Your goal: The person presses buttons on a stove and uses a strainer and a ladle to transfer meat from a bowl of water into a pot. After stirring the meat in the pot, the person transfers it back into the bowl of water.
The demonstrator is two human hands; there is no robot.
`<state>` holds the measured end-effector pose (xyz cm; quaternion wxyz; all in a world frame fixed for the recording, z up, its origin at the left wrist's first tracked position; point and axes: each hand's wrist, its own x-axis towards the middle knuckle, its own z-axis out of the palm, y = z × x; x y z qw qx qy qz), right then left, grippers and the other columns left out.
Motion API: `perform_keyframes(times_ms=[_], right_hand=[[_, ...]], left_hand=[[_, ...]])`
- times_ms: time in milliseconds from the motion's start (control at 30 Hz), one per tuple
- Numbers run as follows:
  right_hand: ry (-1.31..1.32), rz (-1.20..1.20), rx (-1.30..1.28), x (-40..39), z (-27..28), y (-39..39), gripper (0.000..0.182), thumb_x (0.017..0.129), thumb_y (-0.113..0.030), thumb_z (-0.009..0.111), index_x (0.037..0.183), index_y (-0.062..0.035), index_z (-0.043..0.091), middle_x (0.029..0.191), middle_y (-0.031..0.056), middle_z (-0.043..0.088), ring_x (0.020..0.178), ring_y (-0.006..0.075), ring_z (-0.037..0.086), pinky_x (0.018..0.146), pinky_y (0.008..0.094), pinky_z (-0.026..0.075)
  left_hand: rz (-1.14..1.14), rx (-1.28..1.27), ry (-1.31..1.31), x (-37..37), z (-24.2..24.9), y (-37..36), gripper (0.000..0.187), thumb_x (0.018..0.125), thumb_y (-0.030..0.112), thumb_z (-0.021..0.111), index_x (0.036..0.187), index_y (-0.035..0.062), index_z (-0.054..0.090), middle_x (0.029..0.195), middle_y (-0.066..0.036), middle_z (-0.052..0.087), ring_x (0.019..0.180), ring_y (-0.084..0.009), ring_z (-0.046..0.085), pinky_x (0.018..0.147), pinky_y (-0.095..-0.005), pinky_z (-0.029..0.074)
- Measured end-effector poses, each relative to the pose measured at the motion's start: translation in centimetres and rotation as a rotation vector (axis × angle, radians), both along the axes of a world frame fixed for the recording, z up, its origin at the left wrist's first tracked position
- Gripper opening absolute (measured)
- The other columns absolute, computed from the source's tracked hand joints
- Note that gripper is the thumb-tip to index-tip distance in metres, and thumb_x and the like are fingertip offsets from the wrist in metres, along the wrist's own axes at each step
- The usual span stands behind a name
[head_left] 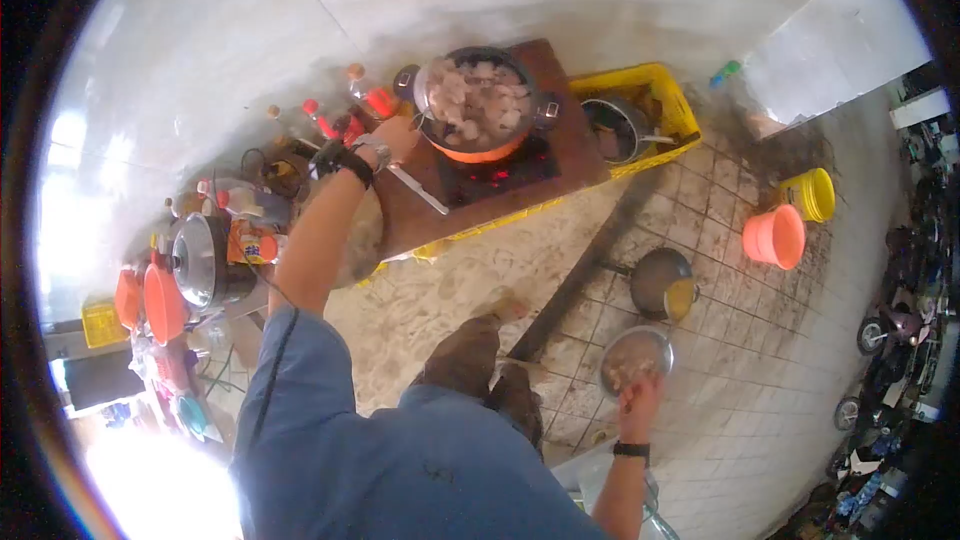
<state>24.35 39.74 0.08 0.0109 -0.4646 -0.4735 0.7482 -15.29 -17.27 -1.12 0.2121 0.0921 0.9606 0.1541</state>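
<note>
My left hand [402, 138], with a watch and a dark band at the wrist, is closed beside the pot [482, 148]. What it grips is too small to make out; a thin metal rim shows just above it. Pale chunks of food [480, 100] fill the pot, which stands on a cooktop [500, 180] with red lights. A long pale utensil [420, 190] lies by my left wrist. Low on the right, my right hand [640, 404] has its fingers bent together at the near edge of a metal bowl [607, 365] with pale pieces inside; their hold is unclear.
Bottles [372, 95] and a lidded pot [200, 260] stand to the left. A yellow crate [683, 115] holds another pot [615, 130]. On the tiled floor are a dark pan [655, 275], a pink bucket [773, 237] and a yellow bucket [808, 195].
</note>
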Motion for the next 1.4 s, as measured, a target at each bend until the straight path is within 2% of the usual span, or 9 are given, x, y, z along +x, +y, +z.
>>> perform_keyframes(times_ms=[67, 400, 600, 667, 733, 967, 1100, 1233, 1400], right_hand=[[-0.016, 0.011, -0.021, -0.7, -0.2, -0.2, 0.05, 0.087, -0.007, 0.056, 0.132, -0.0147, 0.036, 0.072, 0.0002, 0.045, 0.049, 0.0101, 0.043, 0.04, 0.0244, 0.035], [-0.067, -0.029, -0.021, 1.9, -1.5, -0.7, 0.053, 0.092, -0.013, 0.053, 0.141, -0.0179, 0.034, 0.071, -0.0008, 0.046, 0.048, 0.0074, 0.041, 0.038, 0.0214, 0.033], [0.03, -0.202, -0.052, 9.4, -6.2, 1.8, 0.045, 0.094, -0.015, 0.052, 0.136, -0.0194, 0.034, 0.071, -0.002, 0.043, 0.049, 0.0083, 0.042, 0.039, 0.0221, 0.034], [0.022, -0.3, -0.046, 13.3, -8.3, 2.7, 0.037, 0.095, -0.016, 0.051, 0.13, -0.018, 0.038, 0.07, -0.0014, 0.044, 0.049, 0.0084, 0.043, 0.04, 0.0226, 0.035], [0.0, -0.421, -0.019, 14.5, -7.2, 2.2, 0.023, 0.095, -0.018, 0.051, 0.116, -0.0136, 0.044, 0.069, 0.0003, 0.047, 0.05, 0.0094, 0.044, 0.041, 0.024, 0.037], [-0.392, -0.587, 0.084, 26.7, -21.2, 4.4, 0.024, 0.094, -0.026, 0.053, 0.111, -0.0094, 0.054, 0.076, 0.0039, 0.053, 0.049, 0.0105, 0.047, 0.04, 0.027, 0.04], [-0.837, -0.063, 1.033, 35.2, -43.5, 10.3, 0.03, 0.091, -0.016, 0.052, 0.119, -0.0038, 0.049, 0.086, 0.02, 0.059, 0.072, 0.0362, 0.063, 0.056, 0.0457, 0.05], [-0.868, 0.076, 0.87, 36.8, -58.3, 21.1, 0.045, 0.09, -0.011, 0.052, 0.134, -0.0084, 0.044, 0.105, 0.0276, 0.055, 0.079, 0.0452, 0.061, 0.065, 0.0526, 0.052], [-0.962, 0.218, 1.015, 32.3, -65.4, 32.0, 0.04, 0.092, -0.015, 0.05, 0.132, -0.0102, 0.049, 0.111, 0.023, 0.056, 0.085, 0.0427, 0.064, 0.069, 0.0495, 0.056]], left_hand=[[-0.516, -0.62, 0.129, -2.2, -2.8, -0.7, 0.023, 0.084, 0.021, 0.055, 0.08, 0.0042, 0.071, 0.069, -0.019, 0.066, 0.063, -0.0366, 0.065, 0.064, -0.0425, 0.053], [0.045, -0.572, 0.231, -0.5, 8.9, 7.6, 0.018, 0.082, 0.013, 0.056, 0.084, 0.0017, 0.069, 0.078, -0.021, 0.068, 0.07, -0.0335, 0.068, 0.059, -0.0433, 0.054], [-0.256, -0.34, 0.546, 0.1, 0.0, -0.6, 0.027, 0.094, 0.016, 0.043, 0.113, 0.004, 0.06, 0.109, -0.019, 0.063, 0.105, -0.0302, 0.06, 0.089, -0.04, 0.049], [-0.66, -0.386, 0.592, 5.6, 6.7, 9.1, 0.024, 0.088, 0.023, 0.058, 0.106, 0.0071, 0.057, 0.104, -0.016, 0.059, 0.081, -0.031, 0.06, 0.064, -0.041, 0.05], [0.501, 0.48, -0.315, 9.9, 7.8, 18.5, 0.019, 0.087, 0.022, 0.061, 0.099, 0.0072, 0.059, 0.089, -0.013, 0.06, 0.068, -0.0289, 0.059, 0.054, -0.039, 0.047], [-0.603, 0.229, -0.493, 24.3, -15.4, 44.4, 0.029, 0.095, 0.025, 0.051, 0.092, -0.0029, 0.06, 0.084, -0.023, 0.062, 0.078, -0.0405, 0.059, 0.067, -0.0435, 0.047], [-1.023, 0.097, -0.328, 30.6, -36.3, 59.4, 0.028, 0.096, 0.027, 0.05, 0.093, 0.0002, 0.056, 0.087, -0.028, 0.062, 0.082, -0.0459, 0.06, 0.07, -0.0493, 0.049], [-1.375, 0.098, 0.08, 34.9, -55.7, 73.7, 0.025, 0.097, 0.022, 0.046, 0.1, 0.001, 0.058, 0.084, -0.024, 0.065, 0.083, -0.041, 0.064, 0.071, -0.0525, 0.05], [-1.435, -0.276, 0.131, 40.7, -61.1, 88.6, 0.036, 0.098, 0.024, 0.038, 0.103, -0.0021, 0.061, 0.092, -0.026, 0.066, 0.096, -0.0406, 0.064, 0.08, -0.0499, 0.051]])
